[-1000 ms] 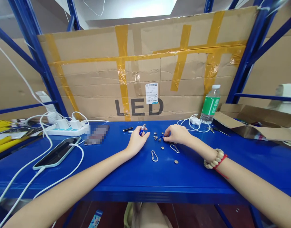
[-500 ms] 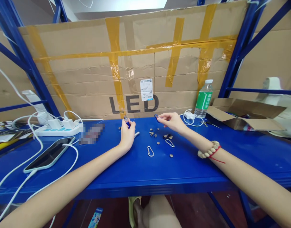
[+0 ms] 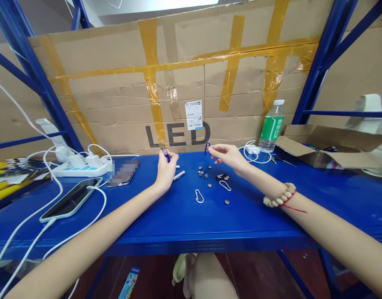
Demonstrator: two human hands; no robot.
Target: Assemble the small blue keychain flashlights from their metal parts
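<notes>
My left hand (image 3: 166, 169) is closed around a small blue cylinder with a silver end (image 3: 165, 153), which looks like a mini flashlight. Between the thumb and fingertips of my right hand (image 3: 226, 156) is a blue carabiner (image 3: 207, 148), held upright above the shelf. Silver tubes (image 3: 179, 175) lie beside my left hand, partly hidden by it. Several small round button-like discs (image 3: 201, 172) are scattered between the hands. Two silver carabiners (image 3: 199, 196) rest nearer the front, one of them beside some black pieces (image 3: 221, 177).
A power strip (image 3: 82, 168) with white cables, a phone (image 3: 72, 199) and a dark flat item (image 3: 124, 173) occupy the left. At the right stand a water bottle (image 3: 272, 126) and an open cardboard box (image 3: 331, 153). Taped cardboard (image 3: 116, 108) closes off the back.
The blue carabiner has turned more upright in my right hand, its loop now showing. My left hand still holds the blue cylinder. The view has shifted slightly.
</notes>
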